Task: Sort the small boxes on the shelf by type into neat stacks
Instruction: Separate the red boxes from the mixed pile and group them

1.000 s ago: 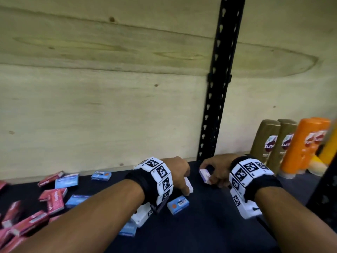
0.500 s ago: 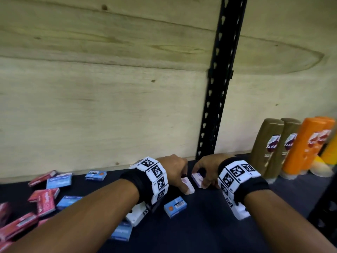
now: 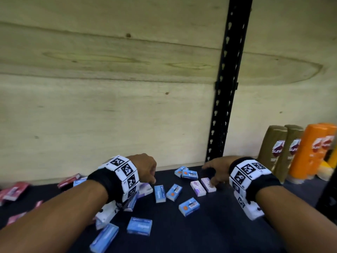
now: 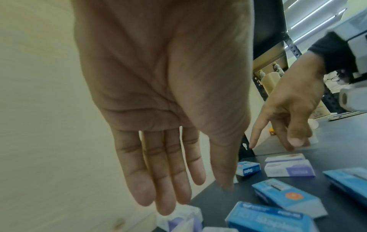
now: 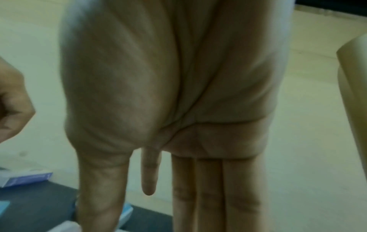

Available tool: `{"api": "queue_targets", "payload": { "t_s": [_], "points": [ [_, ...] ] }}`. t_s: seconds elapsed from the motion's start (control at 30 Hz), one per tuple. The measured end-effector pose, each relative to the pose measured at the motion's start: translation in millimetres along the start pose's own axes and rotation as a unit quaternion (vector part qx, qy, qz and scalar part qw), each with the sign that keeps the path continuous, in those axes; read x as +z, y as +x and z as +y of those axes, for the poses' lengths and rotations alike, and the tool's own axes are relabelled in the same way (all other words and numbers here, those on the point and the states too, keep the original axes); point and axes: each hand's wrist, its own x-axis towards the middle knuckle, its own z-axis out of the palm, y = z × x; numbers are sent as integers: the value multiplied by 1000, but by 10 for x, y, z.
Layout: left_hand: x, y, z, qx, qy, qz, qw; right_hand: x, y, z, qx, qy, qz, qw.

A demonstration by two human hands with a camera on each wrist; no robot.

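Observation:
Two white-and-purple boxes [image 3: 197, 188] [image 3: 208, 184] lie side by side on the dark shelf [image 3: 218, 225]. My right hand [image 3: 209, 178] hangs over them with straight fingers [image 5: 208, 196], and its thumb touches the right one [image 4: 286, 157]. My left hand [image 3: 152, 179] hovers with straight fingers [image 4: 168, 188] just above another white-and-purple box [image 4: 178, 219] and holds nothing. Several blue boxes [image 3: 160, 193] [image 3: 174, 192] [image 3: 188, 207] lie scattered between and in front of my hands. Red boxes [image 3: 16, 188] lie at the far left.
A plywood back wall [image 3: 109, 115] closes the shelf, with a black slotted upright [image 3: 224, 106] behind my right hand. Brown shampoo bottles [image 3: 273, 152] and orange ones [image 3: 308, 152] stand at the right. More blue boxes [image 3: 139, 226] [image 3: 104, 238] lie near the front.
Each hand held a white-and-purple box and brought it toward the other. Both have let go; the two boxes now lie together, and my left hand has moved off to the left.

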Motion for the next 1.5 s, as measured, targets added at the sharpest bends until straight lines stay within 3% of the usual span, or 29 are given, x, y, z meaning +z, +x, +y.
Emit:
{"api": "queue_targets", "payload": {
  "t_s": [0.2, 0.5, 0.67, 0.8, 1.0, 1.23, 1.5],
  "points": [
    [38, -118, -162, -36, 15, -18, 999, -169, 85, -281, -31, -10, 91, 995],
    [134, -153, -305, -57, -3, -20, 998, -209, 398, -917, -116, 11, 51, 992],
    [108, -92, -353, -49, -23, -32, 998, -280, 552, -1114, -160, -14, 47, 986],
    [93, -30, -395, -43, -24, -48, 998, -359, 682, -1272, -175, -53, 2, 983],
    [75, 3, -521, -50, -34, -56, 997, -325, 874, -1391, -201, -78, -31, 976],
    [-4, -42, -630, -62, -48, -33, 996, -303, 1036, -1414, -230, -21, -40, 972],
    [-85, -183, -656, -53, -56, -22, 997, -177, 1021, -1377, -213, 43, 1, 976]
  ]
}}
